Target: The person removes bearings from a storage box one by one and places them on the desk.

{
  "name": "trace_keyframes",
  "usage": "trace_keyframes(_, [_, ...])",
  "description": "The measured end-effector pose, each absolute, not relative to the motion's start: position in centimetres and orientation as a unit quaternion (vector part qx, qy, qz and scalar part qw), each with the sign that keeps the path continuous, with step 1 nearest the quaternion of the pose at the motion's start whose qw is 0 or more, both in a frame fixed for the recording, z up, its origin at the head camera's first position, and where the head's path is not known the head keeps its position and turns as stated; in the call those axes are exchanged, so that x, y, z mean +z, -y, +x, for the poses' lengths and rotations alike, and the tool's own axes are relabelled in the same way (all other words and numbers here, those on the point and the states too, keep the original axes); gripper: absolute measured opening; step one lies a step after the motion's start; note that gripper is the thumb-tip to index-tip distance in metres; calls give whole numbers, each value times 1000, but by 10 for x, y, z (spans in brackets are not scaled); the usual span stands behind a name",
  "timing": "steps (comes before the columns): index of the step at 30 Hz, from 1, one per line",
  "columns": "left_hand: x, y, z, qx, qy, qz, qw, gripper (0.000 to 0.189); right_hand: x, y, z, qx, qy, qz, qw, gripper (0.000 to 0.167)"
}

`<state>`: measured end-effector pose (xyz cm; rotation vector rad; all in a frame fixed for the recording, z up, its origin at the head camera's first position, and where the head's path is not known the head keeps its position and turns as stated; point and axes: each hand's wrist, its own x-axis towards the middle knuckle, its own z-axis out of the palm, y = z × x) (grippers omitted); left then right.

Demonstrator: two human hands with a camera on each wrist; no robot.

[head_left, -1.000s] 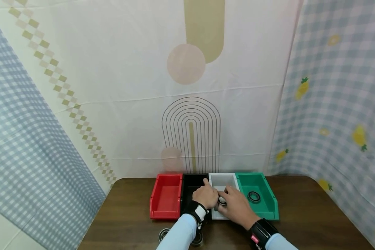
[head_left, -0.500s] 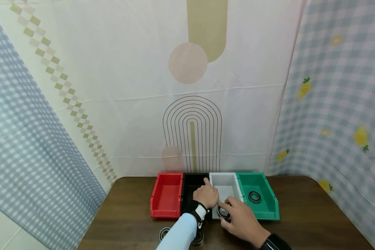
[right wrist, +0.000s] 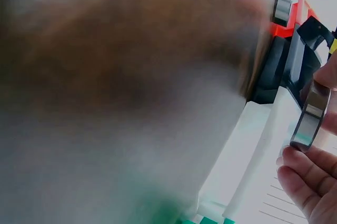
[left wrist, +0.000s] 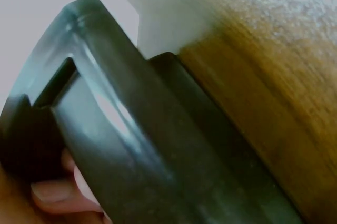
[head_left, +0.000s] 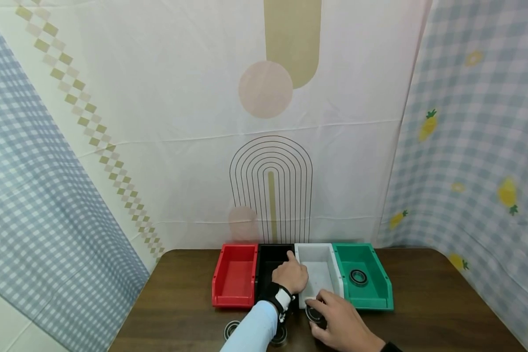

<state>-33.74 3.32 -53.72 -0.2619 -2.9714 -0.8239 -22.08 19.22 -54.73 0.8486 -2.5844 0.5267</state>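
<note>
My right hand [head_left: 341, 320] pinches a metal ball bearing [head_left: 313, 317] just in front of the white bin [head_left: 319, 274]. The right wrist view shows this bearing [right wrist: 311, 116] edge-on between thumb and fingers. Across the shared wall of the black bin [head_left: 268, 264] and the white one lies my left hand [head_left: 290, 276], one digit extended away from me. In the left wrist view, curled fingers [left wrist: 58, 195] of that hand hold the black bin [left wrist: 152, 145] at its wall; part of the grip is hidden. A dark-sealed bearing [head_left: 358, 277] lies in the green bin [head_left: 380, 293].
To the left stands a red bin [head_left: 233, 283], joined in a row with the others. Two bearings lie on the brown table [head_left: 180, 303] near the left sleeve: one bearing [head_left: 230, 328] left of it, another bearing [head_left: 280, 336] right. A patterned cloth [head_left: 193, 122] hangs behind.
My right hand has drawn the bearing out of the white bin toward me, past its front edge. The left hand has stayed in place on the bins.
</note>
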Motion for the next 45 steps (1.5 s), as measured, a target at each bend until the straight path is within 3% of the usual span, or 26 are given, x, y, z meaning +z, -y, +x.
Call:
trace_keyframes(10, [-540,-32,-339,-259,962,-82,18,57,-552,-197,-220,177,920,312,159,36])
trace_keyframes(17, [-538,-30,-339,-266,960,-84,23,53,-548,-195,-221,179,929,313,88,31])
trace_keyframes(33, [-537,-33,-338,-266,960,-81,20,58,-543,-199,-222,166,944,276,-71,39])
trace_keyframes(45, [-536,-32,-337,-271,960,-77,8,62,-544,-198,-218,160,945,275,-72,40])
